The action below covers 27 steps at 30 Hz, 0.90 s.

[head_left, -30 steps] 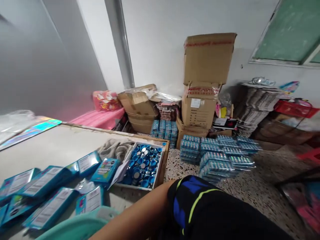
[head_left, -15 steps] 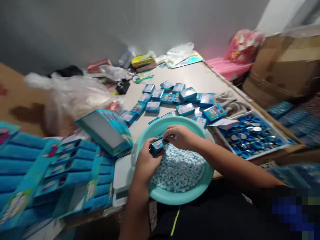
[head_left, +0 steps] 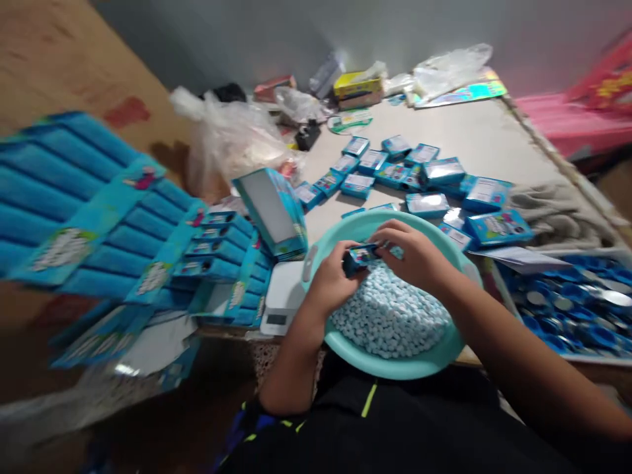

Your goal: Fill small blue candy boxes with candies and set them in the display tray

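Note:
Over a turquoise basin (head_left: 390,367) full of pale blue pellets (head_left: 395,316), my left hand (head_left: 332,280) is wrapped round a small blue carton (head_left: 361,255). The carton lies tilted, its printed side up. My right hand (head_left: 415,253) is closed, its thumb and fingertips at the carton's right end. A few pale pellets show in the gap by those fingers; I cannot tell whether the hand holds them. The carton's open end is mostly hidden by the fingers.
Several small blue cartons (head_left: 427,205) lie on the white table (head_left: 478,131) behind the basin. A white scale (head_left: 284,296) and stacked blue display boxes (head_left: 148,257) stand left. At right are a grey cloth (head_left: 553,217) and a tray of blue-and-silver caps (head_left: 567,303).
The view has swung left, so the basin and table appear further right. My hands stay at the carton over the basin, my left still gripping it and my right still at its end.

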Each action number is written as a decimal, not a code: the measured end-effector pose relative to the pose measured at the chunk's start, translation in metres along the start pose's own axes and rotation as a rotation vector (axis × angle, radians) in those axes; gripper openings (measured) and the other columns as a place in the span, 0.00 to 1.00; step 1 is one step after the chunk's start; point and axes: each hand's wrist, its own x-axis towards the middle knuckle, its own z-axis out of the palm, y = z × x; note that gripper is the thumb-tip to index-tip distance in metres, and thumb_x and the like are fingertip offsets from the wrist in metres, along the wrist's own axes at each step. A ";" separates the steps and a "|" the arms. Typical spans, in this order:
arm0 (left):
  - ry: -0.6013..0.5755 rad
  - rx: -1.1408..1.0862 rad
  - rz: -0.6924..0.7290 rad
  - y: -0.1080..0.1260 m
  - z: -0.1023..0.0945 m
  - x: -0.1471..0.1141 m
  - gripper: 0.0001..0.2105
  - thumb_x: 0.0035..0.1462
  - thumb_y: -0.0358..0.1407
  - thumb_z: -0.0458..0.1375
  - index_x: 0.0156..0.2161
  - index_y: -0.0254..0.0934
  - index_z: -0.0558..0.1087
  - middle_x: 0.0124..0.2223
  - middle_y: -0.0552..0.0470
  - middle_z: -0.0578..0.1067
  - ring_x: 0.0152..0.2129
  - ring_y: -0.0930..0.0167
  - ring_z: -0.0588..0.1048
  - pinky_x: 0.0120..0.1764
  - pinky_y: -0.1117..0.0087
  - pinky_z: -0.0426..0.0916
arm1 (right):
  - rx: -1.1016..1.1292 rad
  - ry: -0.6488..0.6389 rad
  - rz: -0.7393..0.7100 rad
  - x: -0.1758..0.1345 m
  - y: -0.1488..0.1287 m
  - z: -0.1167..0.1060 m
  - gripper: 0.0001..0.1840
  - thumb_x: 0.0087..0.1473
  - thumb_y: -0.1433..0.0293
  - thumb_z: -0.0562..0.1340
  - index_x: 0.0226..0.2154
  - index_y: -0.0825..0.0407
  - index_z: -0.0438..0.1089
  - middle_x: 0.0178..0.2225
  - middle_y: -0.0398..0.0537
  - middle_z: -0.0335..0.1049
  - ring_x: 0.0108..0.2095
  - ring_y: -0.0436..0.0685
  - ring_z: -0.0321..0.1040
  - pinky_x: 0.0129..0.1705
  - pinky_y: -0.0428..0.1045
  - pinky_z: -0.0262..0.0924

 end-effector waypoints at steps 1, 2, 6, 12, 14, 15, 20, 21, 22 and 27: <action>-0.013 -0.009 -0.005 0.000 0.001 0.000 0.24 0.52 0.34 0.68 0.55 0.42 0.71 0.50 0.50 0.79 0.46 0.64 0.79 0.49 0.66 0.73 | -0.013 -0.009 0.009 -0.001 0.001 0.000 0.13 0.59 0.77 0.59 0.44 0.50 0.75 0.43 0.53 0.72 0.40 0.59 0.73 0.40 0.54 0.71; -0.020 -0.016 -0.012 0.000 0.002 -0.001 0.24 0.52 0.34 0.67 0.55 0.42 0.71 0.50 0.49 0.79 0.47 0.64 0.79 0.49 0.66 0.73 | -0.014 -0.013 0.015 -0.002 0.002 0.000 0.14 0.59 0.77 0.59 0.45 0.50 0.75 0.44 0.53 0.72 0.40 0.59 0.74 0.40 0.54 0.71; 0.051 -0.028 -0.052 -0.001 -0.001 -0.001 0.24 0.52 0.34 0.67 0.55 0.41 0.71 0.49 0.48 0.78 0.45 0.64 0.79 0.51 0.63 0.73 | 0.103 0.003 0.032 -0.001 -0.001 0.004 0.20 0.59 0.78 0.59 0.52 0.49 0.72 0.48 0.54 0.72 0.40 0.57 0.76 0.44 0.54 0.73; 0.094 -0.059 -0.056 -0.003 -0.005 0.008 0.25 0.51 0.39 0.69 0.54 0.40 0.71 0.47 0.47 0.79 0.43 0.63 0.79 0.47 0.62 0.74 | 0.231 0.046 0.117 0.007 -0.006 0.005 0.32 0.55 0.83 0.54 0.61 0.48 0.64 0.56 0.54 0.71 0.40 0.52 0.74 0.50 0.52 0.73; 0.090 -0.067 -0.043 -0.003 -0.005 0.008 0.25 0.51 0.39 0.69 0.53 0.40 0.71 0.47 0.47 0.79 0.42 0.63 0.79 0.47 0.62 0.75 | 0.245 0.041 0.129 0.007 -0.009 0.003 0.34 0.55 0.84 0.54 0.62 0.48 0.63 0.55 0.53 0.73 0.36 0.50 0.71 0.46 0.51 0.72; 0.080 -0.067 -0.033 -0.003 -0.005 0.007 0.24 0.51 0.39 0.69 0.54 0.40 0.71 0.47 0.47 0.79 0.42 0.63 0.79 0.47 0.62 0.75 | 0.256 0.034 0.131 0.006 -0.011 0.002 0.33 0.55 0.83 0.54 0.62 0.48 0.63 0.54 0.52 0.74 0.33 0.50 0.69 0.43 0.50 0.72; 0.021 -0.026 0.021 -0.003 -0.005 0.004 0.25 0.53 0.39 0.68 0.55 0.41 0.70 0.48 0.48 0.79 0.43 0.64 0.79 0.49 0.63 0.75 | 0.319 -0.044 0.172 0.002 -0.015 -0.003 0.31 0.63 0.77 0.54 0.66 0.46 0.60 0.49 0.49 0.77 0.35 0.52 0.71 0.40 0.50 0.70; 0.023 -0.019 0.028 -0.003 -0.005 0.004 0.24 0.53 0.39 0.68 0.55 0.41 0.70 0.48 0.48 0.78 0.43 0.64 0.79 0.49 0.63 0.75 | 0.328 -0.059 0.180 0.002 -0.015 -0.003 0.31 0.64 0.76 0.53 0.67 0.46 0.59 0.49 0.49 0.78 0.38 0.53 0.72 0.42 0.51 0.71; 0.033 -0.016 0.034 -0.004 -0.005 0.004 0.24 0.53 0.39 0.68 0.55 0.41 0.70 0.48 0.48 0.78 0.43 0.64 0.79 0.49 0.63 0.75 | 0.336 -0.072 0.185 0.002 -0.014 -0.004 0.30 0.65 0.74 0.53 0.68 0.45 0.59 0.48 0.49 0.78 0.41 0.54 0.73 0.45 0.51 0.71; 0.051 -0.024 0.044 -0.006 -0.004 0.003 0.26 0.53 0.38 0.69 0.56 0.40 0.69 0.50 0.46 0.78 0.43 0.63 0.79 0.47 0.63 0.75 | 0.373 -0.142 0.219 0.001 -0.018 -0.006 0.32 0.67 0.71 0.52 0.71 0.40 0.55 0.54 0.48 0.76 0.41 0.56 0.73 0.43 0.52 0.72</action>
